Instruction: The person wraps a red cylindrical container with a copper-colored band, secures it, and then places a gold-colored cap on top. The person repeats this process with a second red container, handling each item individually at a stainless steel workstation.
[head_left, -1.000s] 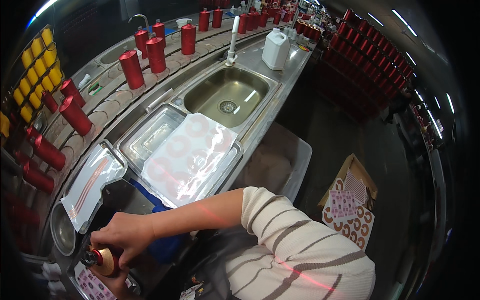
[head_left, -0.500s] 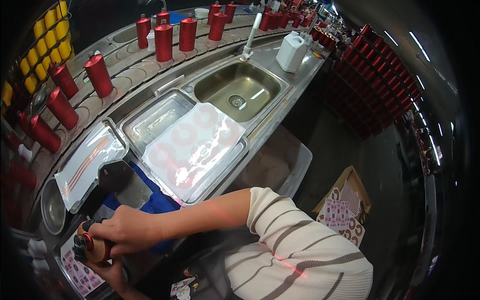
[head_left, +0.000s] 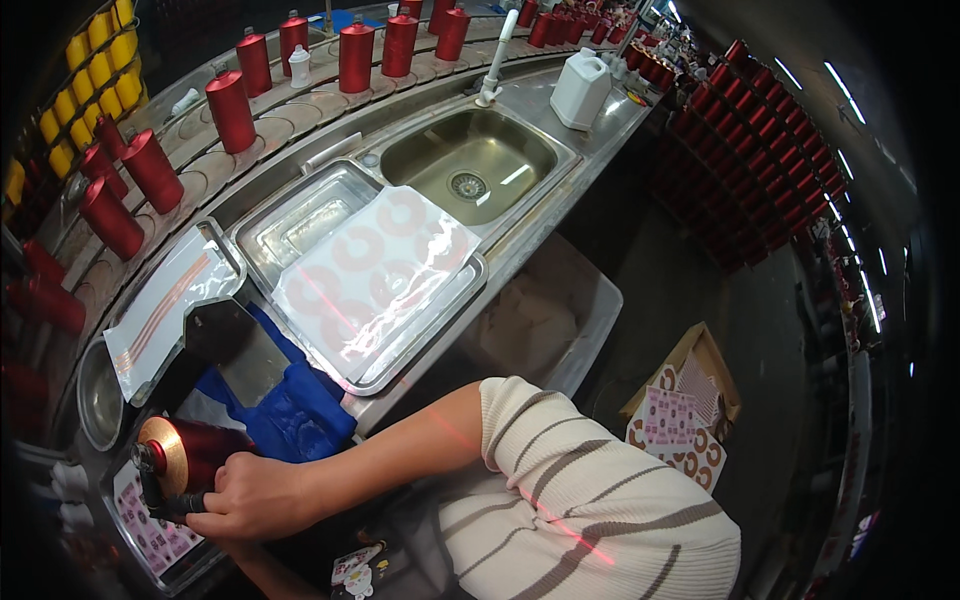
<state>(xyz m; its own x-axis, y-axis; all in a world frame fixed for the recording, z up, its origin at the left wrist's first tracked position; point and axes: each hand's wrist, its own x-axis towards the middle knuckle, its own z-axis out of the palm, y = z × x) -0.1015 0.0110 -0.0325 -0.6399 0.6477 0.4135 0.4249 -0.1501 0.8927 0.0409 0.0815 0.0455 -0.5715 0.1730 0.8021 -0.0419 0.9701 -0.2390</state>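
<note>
At the lower left a dark red bottle (head_left: 215, 445) lies tilted, its gold-coloured shoulder and dark neck facing left. My right hand (head_left: 255, 500) is closed just below it, with the fingers curled toward the neck. Something black (head_left: 172, 508) is at its fingertips; I cannot make out whether it is a finger cover or a tool. My left hand is hidden behind the right one, and only its forearm (head_left: 265, 572) shows. Beneath the bottle is a sheet of pink printed labels (head_left: 150, 525) on a metal tray. A blue cloth (head_left: 300, 420) lies beside the bottle.
Several red bottles (head_left: 355, 58) stand along the curved conveyor. A sheet of ring-shaped stickers (head_left: 385, 235) covers part of a metal tray (head_left: 262, 225) next to the sink (head_left: 425, 170). Nearby are a striped sticker sheet (head_left: 160, 320), a metal bowl (head_left: 100, 400) and a white jug (head_left: 580, 90).
The bottle has tipped, showing its red side. My right hand has shifted from the bottle's top to below it, and my left hand has gone out of sight. The conveyor bottles have changed places.
</note>
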